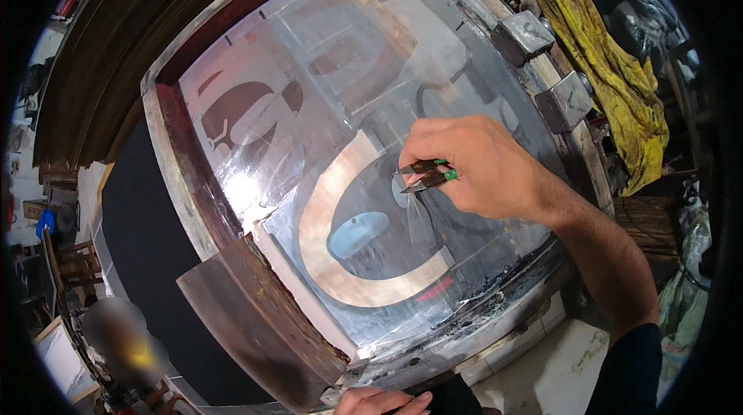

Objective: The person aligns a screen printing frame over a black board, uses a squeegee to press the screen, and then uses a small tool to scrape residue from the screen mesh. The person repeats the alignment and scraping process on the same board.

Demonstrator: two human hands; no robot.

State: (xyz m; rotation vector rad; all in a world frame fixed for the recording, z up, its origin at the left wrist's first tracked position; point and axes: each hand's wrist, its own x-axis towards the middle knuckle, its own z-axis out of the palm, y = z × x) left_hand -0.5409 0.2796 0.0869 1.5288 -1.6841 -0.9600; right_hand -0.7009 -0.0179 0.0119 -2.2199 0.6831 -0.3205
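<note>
Inside the wooden frame (176, 167), the fingers of the right hand (476, 163) pinch green-marked snips (432, 180), tips parted near the patterned screen (317, 125) — a slip could nick it. At the frame's near edge, whether the left hand (381, 402) grips anything, I can't tell. The frame holds that screen — a brown board (263, 322) laps its left side.
</note>
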